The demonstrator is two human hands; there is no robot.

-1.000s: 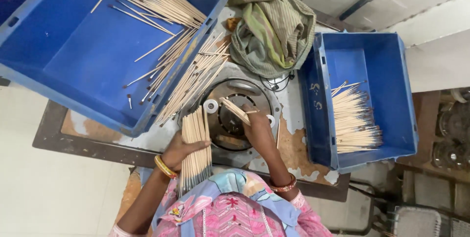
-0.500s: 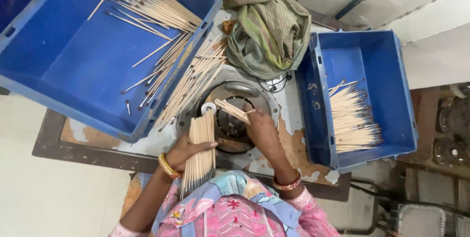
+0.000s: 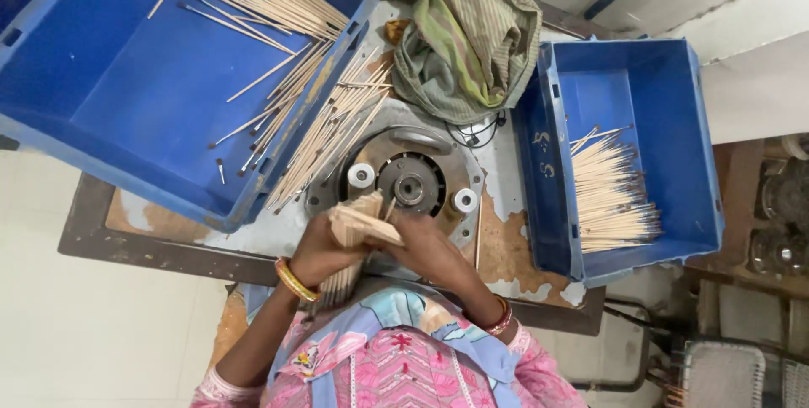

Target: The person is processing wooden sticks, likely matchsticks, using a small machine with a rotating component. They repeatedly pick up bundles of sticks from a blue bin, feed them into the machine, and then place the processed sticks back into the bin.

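Note:
My left hand (image 3: 318, 249) grips a thick bundle of thin wooden sticks (image 3: 350, 235), held upright near the table's front edge. My right hand (image 3: 425, 242) closes on the top of the same bundle from the right. Both hands sit just in front of a round metal machine head (image 3: 410, 182) with two white rollers (image 3: 361, 176). A loose pile of sticks (image 3: 324, 134) lies on the table to the left of the machine.
A large blue crate (image 3: 126, 96) at the left holds scattered sticks. A smaller blue crate (image 3: 628, 79) at the right holds a neat stack of sticks (image 3: 611, 197). A crumpled green cloth (image 3: 468, 33) lies behind the machine. The worn table edge (image 3: 152, 248) runs in front.
My right hand has moved left from the machine head to join the bundle. My left hand has turned the bundle from lying flat to standing more upright, closer to my body.

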